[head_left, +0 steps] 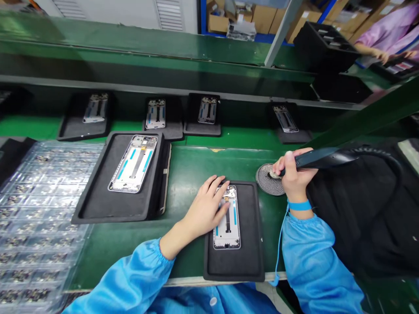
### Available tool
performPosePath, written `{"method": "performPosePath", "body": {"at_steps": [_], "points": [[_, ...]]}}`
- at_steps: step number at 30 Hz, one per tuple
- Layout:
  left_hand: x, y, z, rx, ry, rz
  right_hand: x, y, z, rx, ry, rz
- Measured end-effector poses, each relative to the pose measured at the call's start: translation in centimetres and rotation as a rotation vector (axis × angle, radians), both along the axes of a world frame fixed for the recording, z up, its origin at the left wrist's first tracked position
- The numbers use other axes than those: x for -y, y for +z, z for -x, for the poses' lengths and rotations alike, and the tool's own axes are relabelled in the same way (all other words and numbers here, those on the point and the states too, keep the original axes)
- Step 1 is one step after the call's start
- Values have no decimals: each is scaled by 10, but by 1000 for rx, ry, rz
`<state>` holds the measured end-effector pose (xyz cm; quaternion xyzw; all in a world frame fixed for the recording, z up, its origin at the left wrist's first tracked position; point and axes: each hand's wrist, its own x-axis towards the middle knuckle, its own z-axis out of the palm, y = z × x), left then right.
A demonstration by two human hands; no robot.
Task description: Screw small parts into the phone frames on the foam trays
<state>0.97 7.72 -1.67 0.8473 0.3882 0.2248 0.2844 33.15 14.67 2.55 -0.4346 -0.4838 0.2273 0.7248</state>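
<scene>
My left hand (207,207) lies with its fingers spread over the upper left part of an opened phone body (231,231), its fingertips at the board end. That phone body, silvery with blue strips and a dark flat cable, rests in a black tray (248,235) by the bench edge. My right hand (294,172) is closed round a black corded hand tool (319,158). The tool's pale tip is down at a round grey textured pad (268,181), just right of the tray; whether it touches is unclear. A blue wrist strap (299,206) is on my right wrist.
To the left, another phone body (134,163) lies in stacked black trays (90,196). Clear plastic trays (42,226) of small parts stand far left. Behind, several trayed phone bodies (156,113) line a green strip. Black cloth-like material (347,218) lies right; a person in pink (389,30) works beyond.
</scene>
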Motion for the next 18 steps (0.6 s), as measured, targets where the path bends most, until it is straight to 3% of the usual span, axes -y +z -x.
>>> {"method": "performPosePath", "body": {"at_steps": [4, 9, 12, 15, 18], "points": [[-6, 12, 4, 106, -43, 82, 0, 4, 1, 47, 5, -38], [-14, 24, 7, 63, 44, 198, 29, 41, 26, -53, -4, -130], [-18, 28, 6, 35, 51, 261, 50, 57, 58, -119, 162, -133], [-20, 30, 5, 34, 54, 294, 58, 54, 91, -117, 366, -109], [-20, 33, 3, 26, 49, 308, 58, 41, 111, -103, 427, -83]]}}
